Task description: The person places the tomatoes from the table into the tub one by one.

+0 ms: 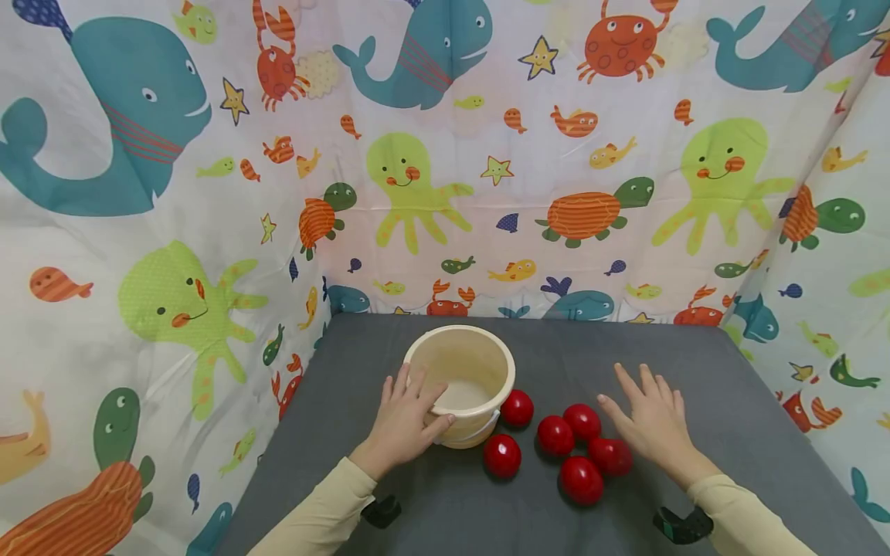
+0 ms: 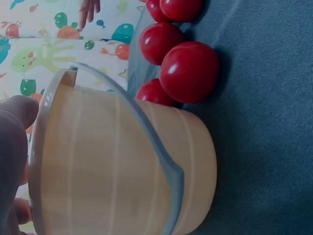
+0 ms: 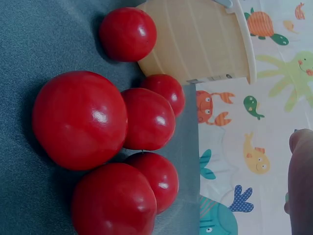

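A cream bucket (image 1: 474, 428) stands upright on the grey table, its pale handle (image 2: 149, 127) hanging down the near side. My left hand (image 1: 402, 423) is at the bucket's left rim, fingers spread and nearly straight over the opening, thumb close to the near rim. Several glossy red, apple-like balls lie right of the bucket. One ball (image 1: 502, 455) is in front of it, another ball (image 1: 517, 408) is close to its right side, and a cluster of balls (image 1: 581, 480) sits farther right. My right hand (image 1: 653, 421) hovers beside that cluster, palm down, fingers extended, holding nothing.
A grey cloth (image 1: 389, 510) covers the table. Behind it and at both sides hangs a white curtain (image 1: 480, 286) printed with sea animals. Dark straps with small devices (image 1: 683, 527) are on both wrists.
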The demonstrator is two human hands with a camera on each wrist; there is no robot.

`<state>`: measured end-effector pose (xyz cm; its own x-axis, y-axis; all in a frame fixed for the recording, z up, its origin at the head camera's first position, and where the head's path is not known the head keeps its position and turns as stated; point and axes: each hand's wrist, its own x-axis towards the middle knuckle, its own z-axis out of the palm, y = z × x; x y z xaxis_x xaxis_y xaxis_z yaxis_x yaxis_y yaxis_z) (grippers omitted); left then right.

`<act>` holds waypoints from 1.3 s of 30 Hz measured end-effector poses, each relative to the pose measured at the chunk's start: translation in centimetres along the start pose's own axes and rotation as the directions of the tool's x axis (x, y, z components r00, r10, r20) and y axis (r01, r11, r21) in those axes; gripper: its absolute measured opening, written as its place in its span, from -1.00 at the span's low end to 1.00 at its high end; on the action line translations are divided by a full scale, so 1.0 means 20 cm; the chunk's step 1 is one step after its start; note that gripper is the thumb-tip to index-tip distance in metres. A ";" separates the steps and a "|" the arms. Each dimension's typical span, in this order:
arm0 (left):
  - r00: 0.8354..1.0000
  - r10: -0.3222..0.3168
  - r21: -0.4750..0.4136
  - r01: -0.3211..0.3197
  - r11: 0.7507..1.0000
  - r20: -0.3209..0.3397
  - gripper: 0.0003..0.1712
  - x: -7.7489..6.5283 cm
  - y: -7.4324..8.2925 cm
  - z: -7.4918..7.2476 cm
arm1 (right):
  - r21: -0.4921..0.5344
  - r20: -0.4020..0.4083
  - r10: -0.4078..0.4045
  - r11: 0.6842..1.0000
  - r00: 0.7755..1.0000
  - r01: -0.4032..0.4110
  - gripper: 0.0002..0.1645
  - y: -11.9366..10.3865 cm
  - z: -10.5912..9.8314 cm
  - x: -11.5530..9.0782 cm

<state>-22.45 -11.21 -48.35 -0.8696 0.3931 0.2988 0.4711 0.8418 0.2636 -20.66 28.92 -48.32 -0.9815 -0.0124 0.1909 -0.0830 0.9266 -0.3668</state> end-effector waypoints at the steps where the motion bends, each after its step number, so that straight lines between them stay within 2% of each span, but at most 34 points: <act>1: 1.000 0.008 0.004 -0.008 1.000 -0.004 -0.37 0.00 0.01 0.00 | 0.002 0.001 0.001 1.000 1.000 -0.001 -0.07 0.00 0.00 0.00; 12: 0.997 0.069 0.029 -0.068 0.997 -0.033 -0.51 -0.01 0.03 0.05 | -0.003 0.002 0.013 1.000 1.000 -0.013 -0.07 0.01 0.04 -0.03; 18: 0.987 0.136 0.059 -0.131 0.990 -0.081 -0.68 -0.02 0.03 0.09 | 0.008 -0.013 0.005 1.000 1.000 -0.005 -0.08 0.01 0.06 -0.05; 23: 0.978 0.166 0.090 -0.156 0.984 -0.124 -0.77 -0.02 0.03 0.11 | 0.027 -0.006 0.008 1.000 1.000 -0.008 -0.10 0.03 0.07 -0.05; 28: 0.979 0.165 0.088 -0.156 0.984 -0.115 -0.74 -0.03 0.03 0.11 | 0.109 0.031 0.034 0.993 0.999 -0.037 -0.12 0.06 0.08 -0.03; 33: 0.978 0.176 0.088 -0.167 0.982 -0.110 -0.73 -0.03 0.03 0.11 | 0.218 0.065 0.066 0.973 0.996 -0.079 -0.17 0.08 0.09 0.00; 39: 0.976 0.191 0.095 -0.181 0.979 -0.108 -0.73 -0.02 0.03 0.10 | 0.280 0.127 0.148 0.943 0.981 -0.178 -0.15 0.09 0.09 0.04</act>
<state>-22.15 -10.03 -50.04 -0.7423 0.5045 0.4410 0.6049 0.7876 0.1172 -21.83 29.90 -50.38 -0.9969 0.0770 0.0175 0.0484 0.7711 -0.6349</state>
